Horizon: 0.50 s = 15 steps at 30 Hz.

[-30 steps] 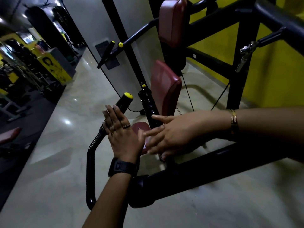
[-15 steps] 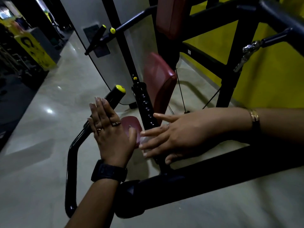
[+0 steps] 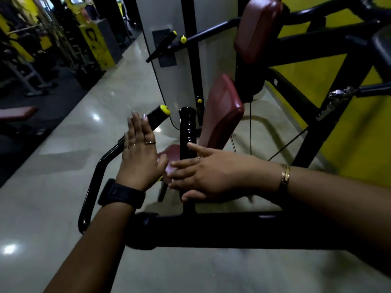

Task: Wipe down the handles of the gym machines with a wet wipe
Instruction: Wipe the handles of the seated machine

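Left hand (image 3: 139, 159) is standing flat in front of the yellow-capped handle (image 3: 157, 116), fingers (image 3: 136, 129) straight, holding nothing. Right hand (image 3: 207, 174) is reaching across the ribbed upright handle (image 3: 187, 125), fingers spread and gripping nothing visible. No wet wipe is showing, so I'm reading this as a pause between handles; the next move is calling for a wipe in hand, then wrapping one grip.

upright grip (image 3: 187, 125): lower part behind right hand (image 3: 211, 174) | yellow-capped handle (image 3: 157, 116): middle behind left hand (image 3: 139, 157)
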### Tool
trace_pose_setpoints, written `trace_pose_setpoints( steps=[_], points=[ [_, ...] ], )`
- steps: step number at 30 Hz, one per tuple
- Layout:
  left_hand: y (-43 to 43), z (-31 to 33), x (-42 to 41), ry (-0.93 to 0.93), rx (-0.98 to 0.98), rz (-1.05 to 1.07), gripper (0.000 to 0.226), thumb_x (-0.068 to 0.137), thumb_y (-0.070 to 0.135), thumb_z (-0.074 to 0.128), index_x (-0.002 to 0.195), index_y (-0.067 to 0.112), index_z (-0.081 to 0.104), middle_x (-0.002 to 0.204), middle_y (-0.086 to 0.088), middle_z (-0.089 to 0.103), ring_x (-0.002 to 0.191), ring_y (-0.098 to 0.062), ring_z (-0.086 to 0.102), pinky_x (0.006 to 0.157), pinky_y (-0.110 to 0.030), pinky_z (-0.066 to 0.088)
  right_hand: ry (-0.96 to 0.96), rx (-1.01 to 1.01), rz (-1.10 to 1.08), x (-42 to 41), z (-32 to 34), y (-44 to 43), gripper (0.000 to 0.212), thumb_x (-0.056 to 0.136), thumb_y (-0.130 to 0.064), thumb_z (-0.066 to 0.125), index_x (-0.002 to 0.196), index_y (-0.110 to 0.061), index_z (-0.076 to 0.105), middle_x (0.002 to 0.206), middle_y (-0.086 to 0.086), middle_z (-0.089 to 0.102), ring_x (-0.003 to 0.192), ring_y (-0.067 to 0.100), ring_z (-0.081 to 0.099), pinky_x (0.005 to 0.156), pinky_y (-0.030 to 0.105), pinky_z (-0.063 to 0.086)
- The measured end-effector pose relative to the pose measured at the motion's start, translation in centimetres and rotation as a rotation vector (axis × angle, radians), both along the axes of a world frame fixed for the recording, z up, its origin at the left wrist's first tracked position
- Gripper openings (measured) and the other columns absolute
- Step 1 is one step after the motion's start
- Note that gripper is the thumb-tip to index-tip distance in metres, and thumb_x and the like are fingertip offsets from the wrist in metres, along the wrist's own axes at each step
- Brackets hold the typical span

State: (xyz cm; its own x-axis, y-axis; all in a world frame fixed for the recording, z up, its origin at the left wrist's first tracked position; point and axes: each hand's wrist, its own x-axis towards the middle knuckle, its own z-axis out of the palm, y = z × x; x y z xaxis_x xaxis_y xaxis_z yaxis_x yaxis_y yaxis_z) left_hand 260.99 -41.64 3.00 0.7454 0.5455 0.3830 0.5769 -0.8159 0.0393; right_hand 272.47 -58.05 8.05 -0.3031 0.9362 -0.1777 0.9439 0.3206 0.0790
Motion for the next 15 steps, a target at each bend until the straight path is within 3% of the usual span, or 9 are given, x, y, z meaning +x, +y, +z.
trace_pose_setpoints(
  steps=[2,6,9,12,15],
  points=[
    [-0.5,0.7,0.3,0.016,-0.061,0.041,0.092,0.096,0.029,0.052,0.148,0.001,-0.018,0.157,-0.019,-0.024,0.146,-0.026,-0.022,0.119,-0.043,-0.005,-0.028,0.089,-0.107,0.8,0.1,0.1,0.055,0.102,-0.049,0.017,0.153,-0.028,0.018,0.161,-0.009,0.009,0.148,0.009,-0.003,0.114,0.041,-0.017],
    [-1.7,1.2,1.7,-0.085,-0.093,0.120,0.083,0.098,0.029,0.043,0.150,0.002,-0.015,0.158,-0.020,-0.019,0.149,-0.029,-0.015,0.119,-0.043,-0.004,0.000,0.108,-0.247,1.0,-0.1,0.4,0.060,0.101,-0.050,0.017,0.154,-0.024,0.008,0.162,-0.004,0.000,0.147,0.012,-0.009,0.115,0.039,-0.015],
    [-1.5,0.9,1.8,-0.132,-0.075,0.091,0.082,0.098,0.025,0.045,0.148,0.003,-0.016,0.160,-0.019,-0.016,0.149,-0.031,-0.012,0.119,-0.044,-0.003,0.040,0.023,-0.136,0.9,-0.1,0.4,0.059,0.101,-0.051,0.021,0.153,-0.026,0.014,0.161,-0.006,0.002,0.141,0.004,-0.017,0.114,0.039,-0.018],
    [-1.2,0.4,1.6,-0.170,-0.078,0.069,0.082,0.099,0.023,0.045,0.145,0.005,-0.019,0.160,-0.018,-0.016,0.149,-0.031,-0.012,0.119,-0.042,-0.004,0.104,-0.166,0.029,0.9,0.4,0.1,0.050,0.102,-0.044,0.030,0.151,-0.032,0.024,0.159,-0.014,0.011,0.137,-0.004,-0.014,0.107,0.035,-0.024],
    [-1.6,0.3,1.8,-0.157,-0.065,0.102,0.083,0.098,0.025,0.043,0.145,0.005,-0.022,0.159,-0.019,-0.017,0.149,-0.032,-0.013,0.119,-0.043,-0.005,0.114,-0.175,0.002,2.4,1.0,0.2,0.050,0.101,-0.045,0.031,0.150,-0.035,0.022,0.154,-0.022,0.003,0.137,-0.007,-0.014,0.107,0.034,-0.026]
  ],
)
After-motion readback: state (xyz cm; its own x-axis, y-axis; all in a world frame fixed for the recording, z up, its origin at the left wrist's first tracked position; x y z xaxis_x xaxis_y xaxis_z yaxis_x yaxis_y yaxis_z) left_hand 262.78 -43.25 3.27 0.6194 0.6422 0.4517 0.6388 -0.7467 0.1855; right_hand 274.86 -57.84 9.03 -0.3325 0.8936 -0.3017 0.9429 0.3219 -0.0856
